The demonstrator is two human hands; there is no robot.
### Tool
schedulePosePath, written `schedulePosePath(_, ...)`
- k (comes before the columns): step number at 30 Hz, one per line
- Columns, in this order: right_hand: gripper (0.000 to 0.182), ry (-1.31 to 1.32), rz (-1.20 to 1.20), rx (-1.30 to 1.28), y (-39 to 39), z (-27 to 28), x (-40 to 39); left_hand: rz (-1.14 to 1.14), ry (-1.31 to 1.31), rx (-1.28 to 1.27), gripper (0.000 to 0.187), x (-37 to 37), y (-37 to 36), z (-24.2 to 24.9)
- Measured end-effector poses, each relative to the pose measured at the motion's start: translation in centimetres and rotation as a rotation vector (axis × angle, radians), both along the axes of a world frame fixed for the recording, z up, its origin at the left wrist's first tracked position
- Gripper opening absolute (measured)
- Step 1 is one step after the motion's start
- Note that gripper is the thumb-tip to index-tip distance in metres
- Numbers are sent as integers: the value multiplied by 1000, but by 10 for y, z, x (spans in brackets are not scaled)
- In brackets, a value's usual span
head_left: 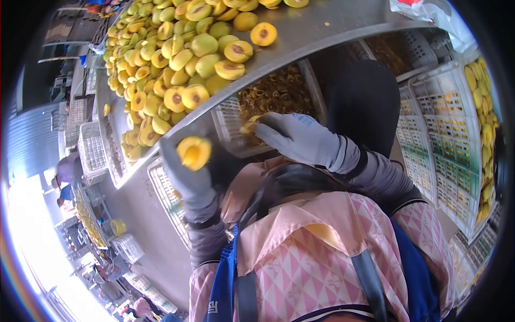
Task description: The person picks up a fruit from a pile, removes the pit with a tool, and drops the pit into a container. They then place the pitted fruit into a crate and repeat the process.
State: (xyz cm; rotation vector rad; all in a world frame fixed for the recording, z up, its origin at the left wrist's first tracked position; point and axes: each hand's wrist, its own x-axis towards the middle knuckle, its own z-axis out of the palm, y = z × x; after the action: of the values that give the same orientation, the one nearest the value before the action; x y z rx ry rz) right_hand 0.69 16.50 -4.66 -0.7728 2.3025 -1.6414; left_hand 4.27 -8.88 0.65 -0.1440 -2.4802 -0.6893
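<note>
Left hand (188, 180) grips a peach half (193, 152); right hand (300, 140) seemingly pinches another.

There is only one camera, worn on the person's head, and it looks almost straight down past the pink checked shirt (322, 252) at things close by. The round fish-eye picture seems tipped, so the long shiny metal table (322, 27) heaped with cut yellow peach halves (177, 59) sits at the top. The dark edges hide the corners.
</note>
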Motion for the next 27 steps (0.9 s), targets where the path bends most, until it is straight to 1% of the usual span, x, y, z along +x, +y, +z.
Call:
schedulePosePath(1,29,189,-42,158,0,-4,3,104,-30,-32,37,12,-21,7)
schedulePosePath(2,24,255,-70,195,-1,-5,5,144,-69,110,29,18,-36,20)
schedulePosePath(3,23,286,-89,189,-2,-5,5,178,-107,253,22,23,-52,33)
schedulePosePath(4,22,315,-110,184,-4,-6,6,218,-129,354,17,29,-73,38)
schedulePosePath(5,22,341,-133,180,-4,-6,6,255,-154,457,16,35,-101,37)
schedulePosePath(6,22,302,-96,225,-3,-3,7,328,-211,358,21,41,-148,20)
schedulePosePath(8,23,222,-26,318,-1,4,6,371,-276,-199,23,34,-160,19)
schedulePosePath(9,23,221,-10,317,-1,4,6,385,-307,-477,26,27,-162,18)
schedulePosePath(10,24,220,5,318,-1,3,6,340,-250,-504,38,12,-156,18)
schedulePosePath(12,25,215,-1,311,-3,3,4,215,-134,-424,42,-30,-133,15)
schedulePosePath(14,27,205,-43,292,-6,4,2,59,-84,-509,45,-80,-123,8)
schedulePosePath(16,27,192,-49,268,-7,2,0,153,-233,-552,49,-119,-110,-9)
schedulePosePath(19,27,197,-106,168,-8,3,-3,131,-435,-586,50,-143,-95,-20)
schedulePosePath(20,27,200,-133,124,-9,4,-3,64,-300,-559,47,-146,-105,-32)
schedulePosePath(23,27,78,-99,16,-16,11,-7,-1,-329,-158,44,-134,-97,-31)
schedulePosePath(24,26,33,-86,-75,-17,21,-8,-12,-256,-125,39,-129,-92,-30)
schedulePosePath(26,25,-52,-67,-256,-19,42,-11,-92,-277,232,37,-111,-73,-3)
schedulePosePath(27,24,-36,-76,-292,-24,42,-12,-130,-289,412,36,-100,-61,10)
